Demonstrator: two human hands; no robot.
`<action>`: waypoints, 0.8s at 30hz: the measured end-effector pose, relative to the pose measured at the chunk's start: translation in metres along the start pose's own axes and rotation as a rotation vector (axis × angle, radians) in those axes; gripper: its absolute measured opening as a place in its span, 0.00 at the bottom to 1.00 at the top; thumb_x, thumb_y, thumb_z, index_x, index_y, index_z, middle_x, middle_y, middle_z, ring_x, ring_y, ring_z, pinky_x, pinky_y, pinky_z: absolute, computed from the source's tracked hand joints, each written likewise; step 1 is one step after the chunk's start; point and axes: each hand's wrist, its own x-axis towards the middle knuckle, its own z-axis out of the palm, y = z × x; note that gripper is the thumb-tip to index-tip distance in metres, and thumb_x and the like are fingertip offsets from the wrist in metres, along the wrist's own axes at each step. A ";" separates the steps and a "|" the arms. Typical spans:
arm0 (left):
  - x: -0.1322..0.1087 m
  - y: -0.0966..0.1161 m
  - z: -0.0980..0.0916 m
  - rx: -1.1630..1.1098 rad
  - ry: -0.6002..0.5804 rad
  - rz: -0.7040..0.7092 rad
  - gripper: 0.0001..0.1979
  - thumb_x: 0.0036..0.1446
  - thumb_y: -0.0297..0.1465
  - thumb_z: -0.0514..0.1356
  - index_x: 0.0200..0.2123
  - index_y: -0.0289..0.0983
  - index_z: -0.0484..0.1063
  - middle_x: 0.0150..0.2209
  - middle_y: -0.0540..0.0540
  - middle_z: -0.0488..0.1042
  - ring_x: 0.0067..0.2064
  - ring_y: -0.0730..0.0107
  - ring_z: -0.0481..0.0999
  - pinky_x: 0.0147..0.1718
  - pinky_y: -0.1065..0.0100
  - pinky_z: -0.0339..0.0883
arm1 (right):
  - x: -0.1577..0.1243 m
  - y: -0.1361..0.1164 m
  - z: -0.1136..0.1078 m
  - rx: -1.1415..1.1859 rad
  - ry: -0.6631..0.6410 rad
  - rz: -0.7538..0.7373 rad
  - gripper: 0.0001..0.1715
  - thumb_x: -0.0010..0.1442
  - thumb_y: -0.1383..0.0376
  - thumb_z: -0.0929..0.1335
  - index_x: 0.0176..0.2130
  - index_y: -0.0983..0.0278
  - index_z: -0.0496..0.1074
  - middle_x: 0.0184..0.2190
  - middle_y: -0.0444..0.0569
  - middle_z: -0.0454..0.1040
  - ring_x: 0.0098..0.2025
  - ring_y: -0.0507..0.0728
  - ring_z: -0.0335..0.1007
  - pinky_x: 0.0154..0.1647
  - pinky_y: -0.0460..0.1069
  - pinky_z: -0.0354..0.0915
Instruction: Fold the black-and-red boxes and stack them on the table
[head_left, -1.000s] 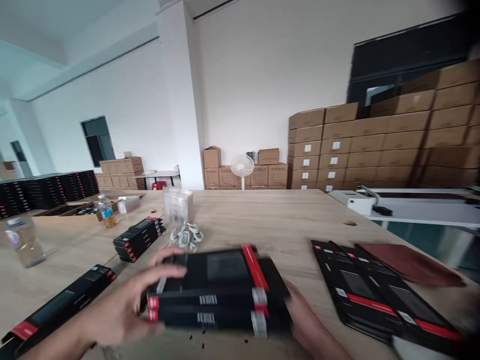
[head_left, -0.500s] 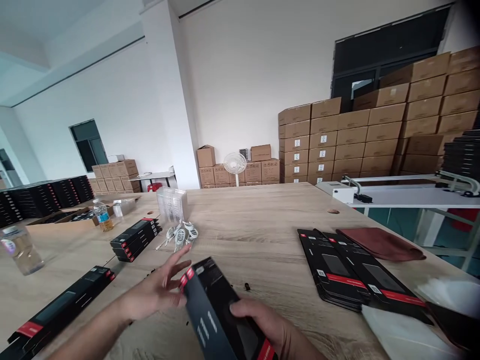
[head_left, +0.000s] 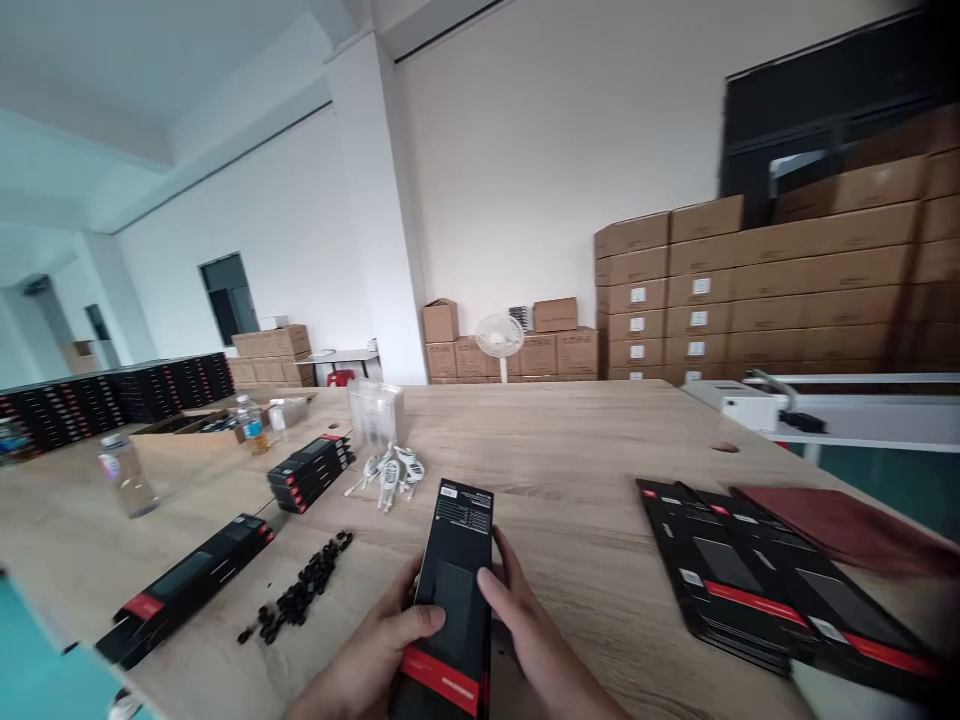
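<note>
A black retail box (head_left: pixel 454 590) with a red band is held between my two hands, its printed face up and its far end pointing away from me. My left hand (head_left: pixel 386 630) grips its left side, thumb lying on the face. On the opposite side, my right hand (head_left: pixel 525 620) is closed round the edge with its thumb on top. Left of the hands lies a scatter of small black pieces (head_left: pixel 304 590). Bundled white cables (head_left: pixel 390 472) lie beyond the box, in front of a clear plastic stack (head_left: pixel 375 412).
Black boxes are stacked at left (head_left: pixel 311 472), with a longer row (head_left: pixel 191 580) nearer. Flat black cartons (head_left: pixel 720 570) and a dark red cloth (head_left: pixel 840 525) lie right. Bottles (head_left: pixel 127 475) stand left. A fan (head_left: pixel 500 338) and brown cartons (head_left: pixel 667 290) are behind the table.
My left hand has come from beside the box's far end to grip its left side. The box has turned from its side to face up. The view has swung left.
</note>
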 end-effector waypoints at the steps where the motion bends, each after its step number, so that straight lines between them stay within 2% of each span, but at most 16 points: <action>1: -0.007 0.011 -0.013 0.014 0.030 -0.007 0.35 0.45 0.29 0.65 0.59 0.43 0.63 0.51 0.41 0.75 0.50 0.53 0.76 0.48 0.57 0.70 | 0.003 0.003 -0.005 -0.082 0.003 0.018 0.53 0.56 0.42 0.64 0.67 0.57 0.36 0.60 0.57 0.62 0.59 0.64 0.63 0.54 0.59 0.65; 4: -0.038 0.060 -0.067 0.126 0.185 -0.029 0.33 0.44 0.28 0.65 0.57 0.40 0.65 0.44 0.42 0.79 0.40 0.58 0.80 0.42 0.60 0.72 | 0.014 0.012 -0.023 -0.312 0.083 -0.006 0.50 0.56 0.39 0.62 0.67 0.56 0.40 0.60 0.59 0.59 0.58 0.66 0.63 0.51 0.59 0.67; 7: -0.076 0.125 -0.139 0.257 0.329 -0.069 0.33 0.47 0.34 0.64 0.58 0.39 0.63 0.39 0.43 0.81 0.37 0.57 0.80 0.39 0.58 0.74 | 0.023 0.015 -0.040 -0.461 0.202 -0.126 0.46 0.56 0.40 0.62 0.65 0.55 0.46 0.59 0.59 0.59 0.57 0.66 0.64 0.49 0.58 0.69; 9: -0.099 0.167 -0.189 0.365 0.462 -0.125 0.33 0.44 0.38 0.66 0.55 0.39 0.66 0.35 0.45 0.81 0.35 0.55 0.80 0.36 0.57 0.75 | 0.028 0.015 -0.051 -0.655 0.274 -0.254 0.42 0.57 0.43 0.61 0.64 0.55 0.48 0.59 0.59 0.58 0.56 0.66 0.64 0.49 0.58 0.69; 11: -0.118 0.199 -0.234 0.418 0.603 -0.203 0.27 0.42 0.41 0.67 0.47 0.37 0.72 0.34 0.43 0.82 0.37 0.52 0.81 0.39 0.56 0.76 | 0.033 0.017 -0.061 -0.885 0.314 -0.397 0.40 0.59 0.45 0.60 0.64 0.56 0.49 0.60 0.58 0.56 0.58 0.66 0.61 0.52 0.59 0.67; 13: -0.130 0.217 -0.269 0.393 0.615 -0.291 0.25 0.41 0.42 0.66 0.44 0.36 0.74 0.37 0.41 0.82 0.40 0.49 0.81 0.45 0.54 0.75 | 0.040 0.020 -0.071 -1.033 0.347 -0.472 0.38 0.60 0.47 0.59 0.64 0.58 0.50 0.61 0.57 0.55 0.60 0.66 0.58 0.53 0.60 0.66; 15: -0.137 0.223 -0.292 0.360 0.589 -0.348 0.24 0.42 0.42 0.65 0.42 0.35 0.76 0.39 0.39 0.82 0.42 0.48 0.80 0.48 0.53 0.74 | 0.047 0.023 -0.080 -1.073 0.400 -0.472 0.37 0.60 0.48 0.58 0.63 0.60 0.51 0.62 0.58 0.54 0.60 0.66 0.59 0.52 0.60 0.67; 17: -0.136 0.223 -0.304 0.354 0.582 -0.374 0.23 0.43 0.43 0.64 0.39 0.34 0.77 0.37 0.38 0.82 0.43 0.48 0.80 0.49 0.54 0.73 | 0.053 0.024 -0.087 -1.072 0.449 -0.438 0.38 0.59 0.48 0.59 0.63 0.62 0.52 0.61 0.59 0.55 0.57 0.66 0.62 0.50 0.59 0.69; 20: -0.128 0.219 -0.313 0.367 0.601 -0.393 0.19 0.43 0.43 0.64 0.34 0.35 0.77 0.33 0.38 0.82 0.42 0.49 0.80 0.47 0.57 0.75 | 0.057 0.025 -0.093 -1.080 0.502 -0.418 0.39 0.56 0.48 0.59 0.61 0.65 0.55 0.59 0.62 0.57 0.54 0.67 0.65 0.48 0.59 0.70; 24: -0.116 0.215 -0.319 0.386 0.624 -0.427 0.17 0.42 0.43 0.64 0.31 0.36 0.77 0.32 0.39 0.82 0.40 0.50 0.81 0.44 0.59 0.76 | 0.057 0.027 -0.098 -1.086 0.506 -0.406 0.39 0.56 0.49 0.60 0.61 0.65 0.56 0.59 0.62 0.57 0.54 0.67 0.65 0.47 0.59 0.71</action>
